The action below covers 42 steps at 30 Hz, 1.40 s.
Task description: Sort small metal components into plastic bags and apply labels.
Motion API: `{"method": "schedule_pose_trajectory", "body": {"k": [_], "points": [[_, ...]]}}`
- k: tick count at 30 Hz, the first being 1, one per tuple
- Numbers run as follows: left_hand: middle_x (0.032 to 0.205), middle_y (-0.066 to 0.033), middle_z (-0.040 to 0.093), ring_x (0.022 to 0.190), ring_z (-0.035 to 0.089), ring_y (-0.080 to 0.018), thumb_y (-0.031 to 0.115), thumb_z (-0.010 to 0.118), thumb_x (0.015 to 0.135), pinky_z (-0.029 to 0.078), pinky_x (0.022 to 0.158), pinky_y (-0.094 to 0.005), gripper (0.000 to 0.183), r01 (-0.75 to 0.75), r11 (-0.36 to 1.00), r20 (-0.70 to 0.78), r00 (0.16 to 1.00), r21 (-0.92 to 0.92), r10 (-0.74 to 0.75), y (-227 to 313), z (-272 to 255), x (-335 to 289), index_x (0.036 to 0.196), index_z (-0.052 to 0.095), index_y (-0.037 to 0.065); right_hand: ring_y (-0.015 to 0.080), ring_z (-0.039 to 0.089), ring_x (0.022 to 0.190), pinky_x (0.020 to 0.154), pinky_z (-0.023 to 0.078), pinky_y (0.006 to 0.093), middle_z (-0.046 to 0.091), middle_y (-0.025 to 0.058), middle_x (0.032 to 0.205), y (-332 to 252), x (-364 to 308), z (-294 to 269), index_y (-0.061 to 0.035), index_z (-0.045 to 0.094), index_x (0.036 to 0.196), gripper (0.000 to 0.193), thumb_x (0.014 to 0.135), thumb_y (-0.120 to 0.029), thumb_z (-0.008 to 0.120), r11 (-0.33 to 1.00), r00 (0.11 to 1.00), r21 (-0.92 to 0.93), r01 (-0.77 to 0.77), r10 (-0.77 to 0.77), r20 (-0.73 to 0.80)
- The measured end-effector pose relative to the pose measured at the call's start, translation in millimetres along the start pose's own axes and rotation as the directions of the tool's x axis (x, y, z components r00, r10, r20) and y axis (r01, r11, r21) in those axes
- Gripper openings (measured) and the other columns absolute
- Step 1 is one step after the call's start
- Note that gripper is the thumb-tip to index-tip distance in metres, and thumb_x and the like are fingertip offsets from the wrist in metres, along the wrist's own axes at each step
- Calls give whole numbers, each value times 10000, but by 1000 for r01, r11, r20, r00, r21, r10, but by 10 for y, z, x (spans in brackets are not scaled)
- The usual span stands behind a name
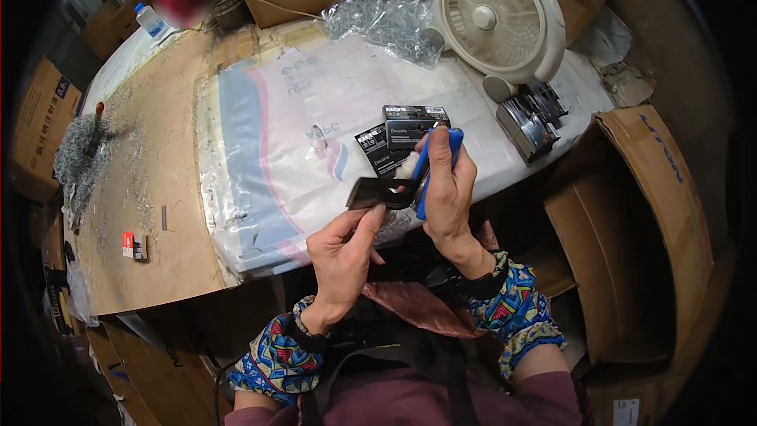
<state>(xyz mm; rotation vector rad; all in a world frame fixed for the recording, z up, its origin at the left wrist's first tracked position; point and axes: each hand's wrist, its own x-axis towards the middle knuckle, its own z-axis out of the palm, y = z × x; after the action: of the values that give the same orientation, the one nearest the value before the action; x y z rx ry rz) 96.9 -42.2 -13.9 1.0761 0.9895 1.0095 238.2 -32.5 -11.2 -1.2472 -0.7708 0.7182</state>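
My left hand (341,256) pinches the lower edge of a small black packaging piece (364,192) between thumb and fingertips. My right hand (451,209) is wrapped round a blue stapler (438,159), its thumb along the top. The stapler's lower end meets the right side of the black piece; exactly how they touch is hidden. Something white and fluffy (408,166) shows just beyond, between the hands. Past it, two small black printed boxes, one nearer (380,155) and one farther (415,132), lie on the plastic-covered table (260,158).
More black packages (527,128) sit at the right, below a white fan (493,20). Crumpled clear plastic (382,24) lies at the back. A grey heap of thin bits (79,154) and a small red-and-white box (134,246) are on the left. An open carton (631,244) stands right.
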Motion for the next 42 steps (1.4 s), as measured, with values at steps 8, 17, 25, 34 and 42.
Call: {"method": "schedule_pose_trajectory", "body": {"k": [8,17,25,34,42], "points": [[673,-9,607,534,509,-54,74,630,861,454,447,-222,138,-141,942,101,988,303,115,-36,53,-16,942,695,-18,72,510,568,521,423,216,527,8,661,27,10,-71,-29,520,873,408,949,-428,486,985,997,-154,77,-79,-6],[631,-146,601,512,553,-164,160,664,841,439,493,-290,160,-353,735,624,772,579,-121,274,9,270,852,674,1,64,491,551,504,399,230,525,-9,635,-80,-9,-157,-13,552,869,297,902,-302,611,993,991,-4,-116,116,67],[959,-81,644,754,569,-137,177,622,845,456,646,-287,307,-39,898,25,999,439,31,124,-346,2754,1057,632,-45,126,554,599,565,463,251,579,62,723,337,483,-562,-16,508,912,179,909,-179,582,991,974,125,-43,70,-215],[796,-45,584,686,526,-132,133,630,798,406,526,-299,190,-104,843,-20,991,527,135,-183,-286,4201,895,625,-30,115,562,629,592,471,242,598,79,763,413,445,-542,17,513,1008,188,877,-96,586,998,982,-62,-5,-6,-189],[1074,-65,594,980,554,-173,174,532,896,488,797,-342,183,-115,977,18,993,182,113,550,-570,3040,1042,533,64,244,595,876,762,477,312,639,114,933,258,773,-786,-17,604,1055,294,784,-104,678,730,936,-587,349,-241,256]]}}
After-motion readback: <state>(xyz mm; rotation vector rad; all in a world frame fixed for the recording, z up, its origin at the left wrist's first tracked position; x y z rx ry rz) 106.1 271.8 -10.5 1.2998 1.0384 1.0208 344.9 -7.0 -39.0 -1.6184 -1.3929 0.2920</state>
